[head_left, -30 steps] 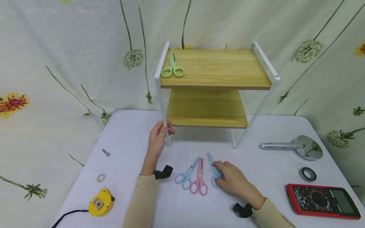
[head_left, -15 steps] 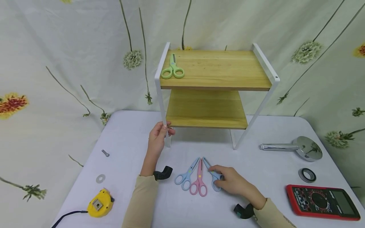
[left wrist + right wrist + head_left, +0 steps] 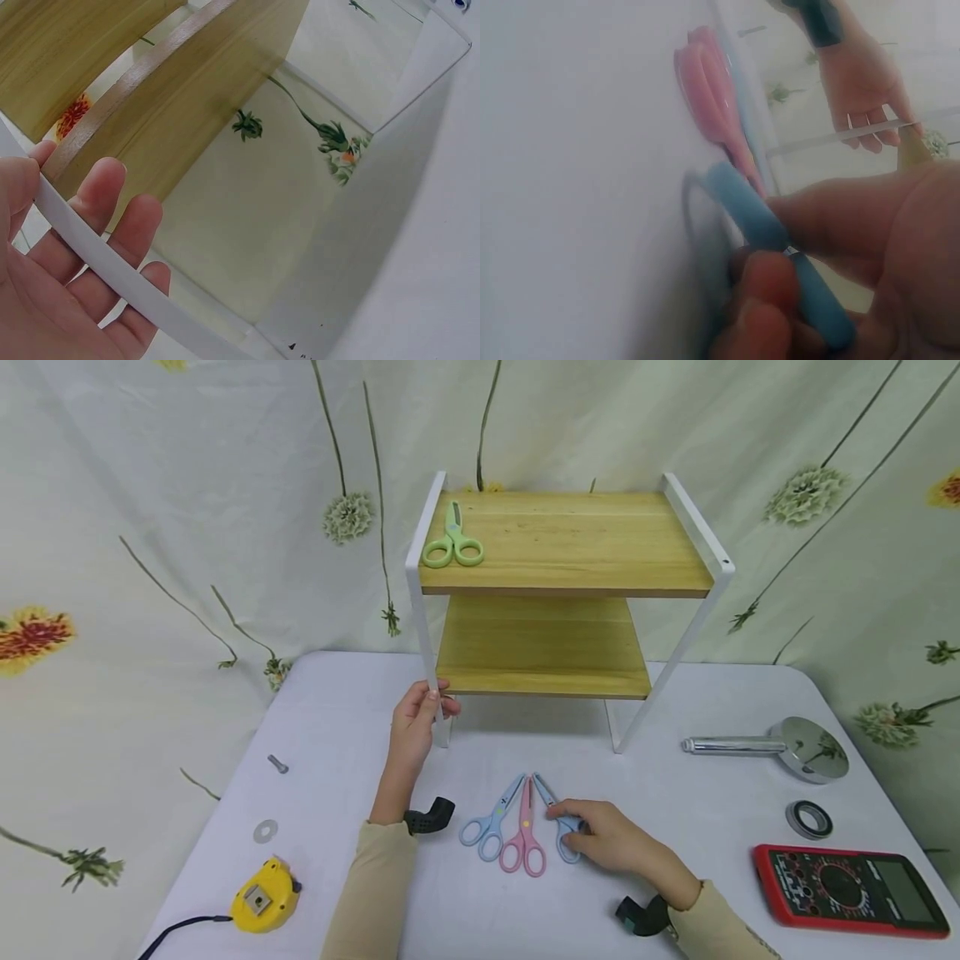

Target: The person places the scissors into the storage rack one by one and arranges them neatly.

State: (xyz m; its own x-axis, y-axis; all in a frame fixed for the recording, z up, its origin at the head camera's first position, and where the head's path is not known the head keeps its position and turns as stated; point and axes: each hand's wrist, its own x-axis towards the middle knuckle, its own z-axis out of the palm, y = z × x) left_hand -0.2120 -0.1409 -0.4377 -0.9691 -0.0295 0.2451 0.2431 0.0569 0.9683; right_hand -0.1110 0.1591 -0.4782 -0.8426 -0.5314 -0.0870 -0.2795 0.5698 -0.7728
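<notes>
My left hand [image 3: 414,720] grips the white metal leg [image 3: 112,264] of a two-tier wooden shelf [image 3: 555,647], thumb on one side and fingers round the other. With my right hand [image 3: 615,837] I pinch a pair of blue scissors [image 3: 746,210] by the handle, close over the table. Its tip points toward the tips of the pink scissors [image 3: 523,835], which lie just to the left. Another pair of blue scissors [image 3: 489,822] lies left of the pink one, so the three fan out. Green scissors [image 3: 453,542] rest on the upper shelf at its left end.
On the right are a chrome shower head [image 3: 813,750], a roll of black tape [image 3: 809,819] and a red multimeter [image 3: 850,891]. Toward the left lie a bolt [image 3: 278,763], a washer [image 3: 266,831] and a yellow tape measure [image 3: 266,895]. A flowered cloth hangs behind the table.
My right hand has shifted the blue scissors slightly left and nearer to me, bringing its tip beside the pink scissors' tip. The left hand stays on the shelf leg.
</notes>
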